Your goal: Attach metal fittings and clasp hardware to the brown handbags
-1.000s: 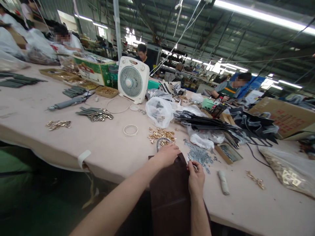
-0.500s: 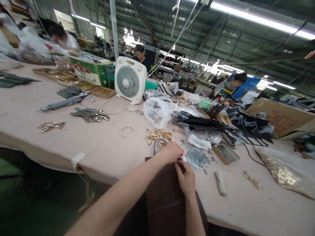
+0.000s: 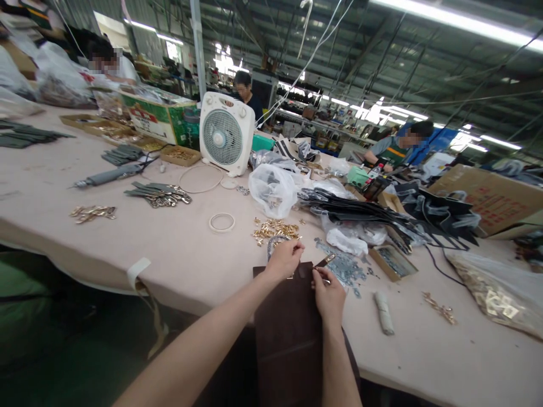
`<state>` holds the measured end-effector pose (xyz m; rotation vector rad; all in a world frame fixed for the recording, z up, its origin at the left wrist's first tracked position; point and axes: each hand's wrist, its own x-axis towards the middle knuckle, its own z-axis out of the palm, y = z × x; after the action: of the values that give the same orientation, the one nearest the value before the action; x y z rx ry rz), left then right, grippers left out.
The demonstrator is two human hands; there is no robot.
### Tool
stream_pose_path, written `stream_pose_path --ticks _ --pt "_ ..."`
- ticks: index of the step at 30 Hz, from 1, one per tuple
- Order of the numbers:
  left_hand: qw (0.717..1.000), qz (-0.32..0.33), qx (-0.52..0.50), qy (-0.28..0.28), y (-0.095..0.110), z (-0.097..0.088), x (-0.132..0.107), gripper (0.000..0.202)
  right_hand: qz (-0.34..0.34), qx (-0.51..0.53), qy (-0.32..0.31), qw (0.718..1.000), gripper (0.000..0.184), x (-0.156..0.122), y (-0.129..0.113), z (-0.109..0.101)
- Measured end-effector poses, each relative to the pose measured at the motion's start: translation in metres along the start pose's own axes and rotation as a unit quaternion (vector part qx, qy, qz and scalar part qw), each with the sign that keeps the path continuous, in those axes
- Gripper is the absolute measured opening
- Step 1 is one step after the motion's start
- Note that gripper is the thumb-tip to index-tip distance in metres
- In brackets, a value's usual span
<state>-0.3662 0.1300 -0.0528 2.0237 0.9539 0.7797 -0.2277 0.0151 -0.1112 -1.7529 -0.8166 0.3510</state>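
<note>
A dark brown leather bag (image 3: pixel 288 339) stands upright at the table's front edge, between my forearms. My left hand (image 3: pixel 285 261) is just above its top edge, thumb and fingers pinched together; anything between the fingertips is too small to make out. At the bag's upper right, my right hand (image 3: pixel 328 294) is closed, pinching a short dark strap with a gold metal fitting (image 3: pixel 326 260) that sticks out beyond the fingertips. A curved handle (image 3: pixel 271 244) rises behind my left hand. Gold metal fittings (image 3: pixel 278 228) lie heaped behind it, and flat grey metal pieces (image 3: pixel 345 268) are scattered to the right.
Farther back stand a white fan (image 3: pixel 224 135) and a plastic bag (image 3: pixel 274 192). A tape roll (image 3: pixel 222 222), grey straps with clasps (image 3: pixel 159 195) and a grey tool (image 3: pixel 108 176) lie left. To the right are a small box (image 3: pixel 394 263) and dark strips (image 3: pixel 356 210). Several people work beyond.
My left hand has moved left and up, away from my right hand. The strap with the gold fitting now shows between them. The view has shifted slightly.
</note>
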Motion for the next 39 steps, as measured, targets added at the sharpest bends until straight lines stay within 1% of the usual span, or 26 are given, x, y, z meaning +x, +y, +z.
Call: stream_pose_path --ticks 2,4,6,10,13,19,26,32,39 --pt "0.999 -0.012 0.04 0.004 -0.003 -0.009 -0.008 0.022 0.016 0.011 -0.003 1.0 0.048 0.004 0.0 -0.002" --pt "0.996 -0.028 0.083 -0.005 -0.004 -0.012 -0.014 0.02 0.026 0.02 -0.01 0.999 0.048 0.008 0.001 -0.004" --pt "0.991 -0.047 0.12 -0.022 -0.002 -0.01 -0.017 0.02 0.027 0.032 -0.015 0.999 0.048 0.01 0.003 -0.006" --pt "0.983 -0.077 0.161 -0.046 0.002 0.005 -0.012 0.028 0.021 0.046 -0.032 0.998 0.048 0.01 0.006 -0.007" --pt "0.981 -0.09 0.166 -0.055 0.001 0.013 -0.006 0.031 0.02 0.046 -0.041 0.998 0.049 0.008 0.006 -0.007" --pt "0.977 -0.125 0.162 -0.057 -0.002 0.019 0.001 0.044 0.014 0.06 -0.058 0.996 0.048 0.007 0.01 -0.007" --pt "0.977 -0.132 0.164 -0.043 -0.005 0.024 -0.002 0.041 -0.003 0.072 -0.06 0.996 0.044 0.003 0.01 -0.007" --pt "0.979 -0.13 0.155 -0.029 -0.008 0.027 -0.004 0.04 -0.027 0.03 -0.049 0.998 0.04 0.001 0.011 -0.005" --pt "0.98 -0.135 0.141 -0.029 -0.009 0.029 -0.005 0.037 -0.066 -0.017 -0.028 0.997 0.036 0.001 0.008 -0.003"
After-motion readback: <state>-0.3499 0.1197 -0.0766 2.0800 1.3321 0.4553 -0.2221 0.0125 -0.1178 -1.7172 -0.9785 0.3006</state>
